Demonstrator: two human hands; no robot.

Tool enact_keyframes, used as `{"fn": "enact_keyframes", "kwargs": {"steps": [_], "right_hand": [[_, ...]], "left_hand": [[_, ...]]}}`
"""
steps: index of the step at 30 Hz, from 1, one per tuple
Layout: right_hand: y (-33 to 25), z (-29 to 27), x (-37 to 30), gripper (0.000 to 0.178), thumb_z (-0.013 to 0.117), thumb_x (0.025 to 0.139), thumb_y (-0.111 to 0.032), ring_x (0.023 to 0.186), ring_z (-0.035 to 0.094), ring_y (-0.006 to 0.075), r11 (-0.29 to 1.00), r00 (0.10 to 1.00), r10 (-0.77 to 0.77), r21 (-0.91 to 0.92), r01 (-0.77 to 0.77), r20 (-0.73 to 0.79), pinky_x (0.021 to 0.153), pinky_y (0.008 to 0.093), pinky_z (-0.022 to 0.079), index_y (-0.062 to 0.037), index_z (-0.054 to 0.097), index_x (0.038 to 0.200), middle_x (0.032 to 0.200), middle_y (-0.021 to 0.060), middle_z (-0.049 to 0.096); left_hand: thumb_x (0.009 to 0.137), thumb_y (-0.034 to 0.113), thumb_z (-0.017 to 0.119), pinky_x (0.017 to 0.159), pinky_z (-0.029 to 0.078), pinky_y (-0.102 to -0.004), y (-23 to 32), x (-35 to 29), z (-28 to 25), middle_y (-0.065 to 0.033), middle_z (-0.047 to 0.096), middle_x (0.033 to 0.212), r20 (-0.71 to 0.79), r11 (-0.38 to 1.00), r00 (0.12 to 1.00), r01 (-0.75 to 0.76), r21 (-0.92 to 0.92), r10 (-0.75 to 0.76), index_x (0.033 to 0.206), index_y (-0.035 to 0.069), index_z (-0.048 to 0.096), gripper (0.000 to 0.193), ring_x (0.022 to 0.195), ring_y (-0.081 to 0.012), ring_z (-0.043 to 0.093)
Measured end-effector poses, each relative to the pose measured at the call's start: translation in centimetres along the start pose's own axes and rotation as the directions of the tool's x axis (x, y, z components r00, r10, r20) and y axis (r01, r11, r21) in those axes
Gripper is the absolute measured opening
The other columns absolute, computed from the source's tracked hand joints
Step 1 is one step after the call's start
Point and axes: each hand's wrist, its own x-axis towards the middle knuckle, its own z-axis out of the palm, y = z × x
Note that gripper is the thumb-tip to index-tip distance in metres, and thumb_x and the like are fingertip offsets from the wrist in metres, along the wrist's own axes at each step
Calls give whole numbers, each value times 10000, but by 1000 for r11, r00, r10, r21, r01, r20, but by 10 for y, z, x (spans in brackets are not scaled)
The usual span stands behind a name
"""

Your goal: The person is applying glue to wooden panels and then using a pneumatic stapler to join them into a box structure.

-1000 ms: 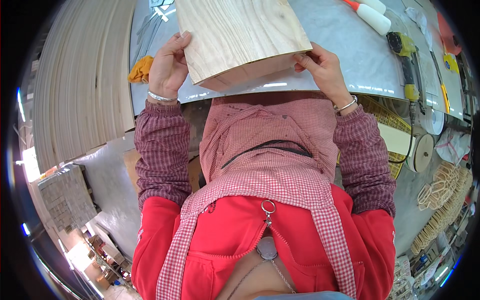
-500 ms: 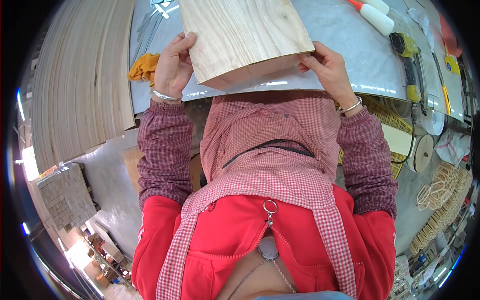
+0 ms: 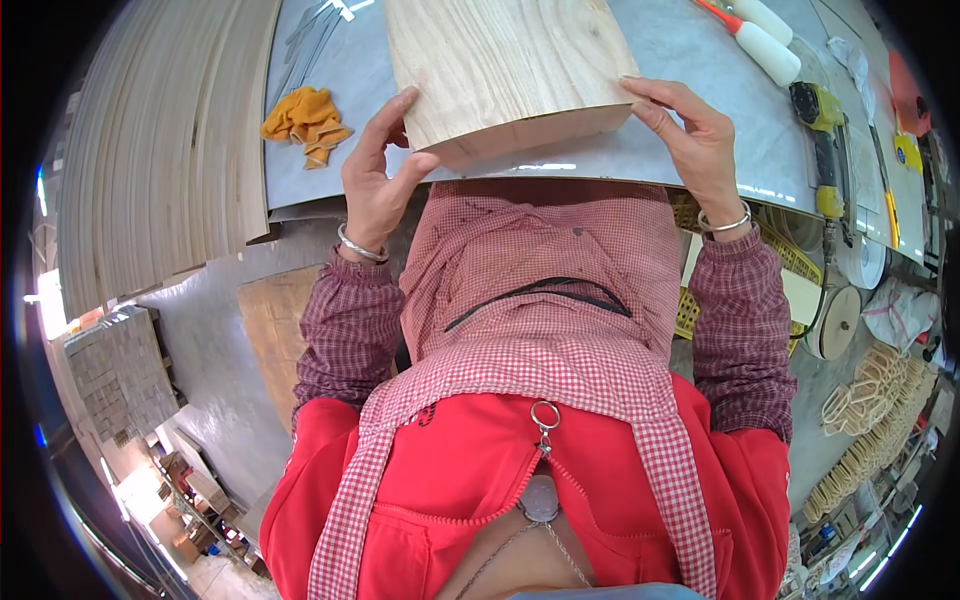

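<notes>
Wooden block [image 3: 505, 70]: pale, grained, thick; lies on the grey worktop [image 3: 690, 70] at its near edge, directly ahead of the person. Left hand [image 3: 378, 180]: clasps the block's near left corner, thumb on the front face. Right hand [image 3: 690, 135]: fingers spread, pressed against the near right corner. Orange rag [image 3: 305, 122]: left of the block, apart. Stacked boards [image 3: 160, 150]: far left. Yellow power tool [image 3: 822, 125] and white-handled tools [image 3: 765, 45]: right, with bare worktop between them and the block.
</notes>
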Motion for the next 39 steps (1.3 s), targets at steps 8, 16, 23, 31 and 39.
{"fn": "enact_keyframes", "kwargs": {"steps": [8,16,23,31,39], "right_hand": [[2,0,1,194,687,823,-61,838,618,95,997,998,62,41,-61,-27,813,186,479,-98,724,1010,985,6,706],[0,0,1,174,693,815,-60,804,609,80,999,999,34,-8,-35,-42,765,180,470,-99,733,979,966,3,709],[3,2,-1,168,683,819,-47,790,605,79,998,999,32,48,-30,-41,752,179,468,-95,735,972,950,5,708],[6,5,-7,236,680,816,-31,811,619,94,998,996,8,68,-1,-89,756,195,482,-98,714,1040,953,21,704],[15,13,-28,218,671,823,-55,824,645,122,996,943,82,63,-65,-322,753,221,498,-54,666,1041,935,34,700]], "left_hand": [[818,119,703,709,441,-228,6,-3,7,-84,621,1009,-4,987,1000,-30,157,31,1198,6,591,412,775,-141,540],[790,105,724,610,396,-227,9,-6,12,-45,603,815,-84,981,994,-58,184,74,1135,10,642,367,653,-124,468],[805,107,710,612,409,-224,9,-10,13,-57,623,847,-87,968,991,-83,235,106,1141,13,639,356,658,-125,481],[817,104,699,613,424,-228,9,-8,16,-70,645,894,-78,966,991,-86,245,108,1137,11,639,339,672,-127,503],[828,96,685,666,440,-226,4,-8,24,-92,663,992,-71,958,990,-95,269,118,1143,-2,621,336,728,-133,537]]}}
